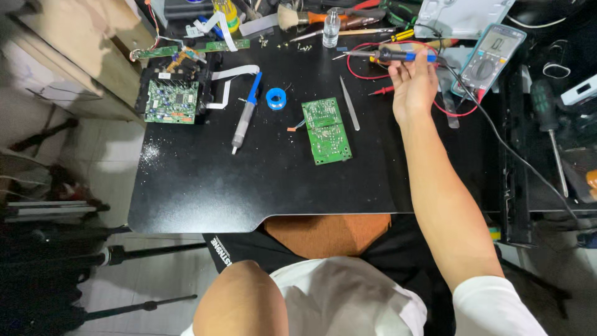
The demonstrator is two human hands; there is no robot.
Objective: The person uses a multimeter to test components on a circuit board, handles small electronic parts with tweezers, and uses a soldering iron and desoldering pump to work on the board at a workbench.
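Nearest you, your left arm [239,298] is bent at the bottom edge; the left hand is out of view, so no grip to report there. Past it, the black desk [186,193] carries a green board [327,130] lying flat near the middle. Just right of the board lie tweezers [349,112]. Left of it sit a blue solder spool [275,98] and a blue-handled solder sucker [246,115], lying apart from each other. Further left is a second board [171,101] in a black frame at the desk edge. Your right hand [413,84] reaches to the far side, its grip clenched around a soldering iron [398,56] with blue handle, held level above the desk, tip pointing left. Red leads [364,74] loop under it. Far right, a multimeter [491,57] rests beside the hand. At the back edge stand a small bottle [331,29] and a brush [298,17].
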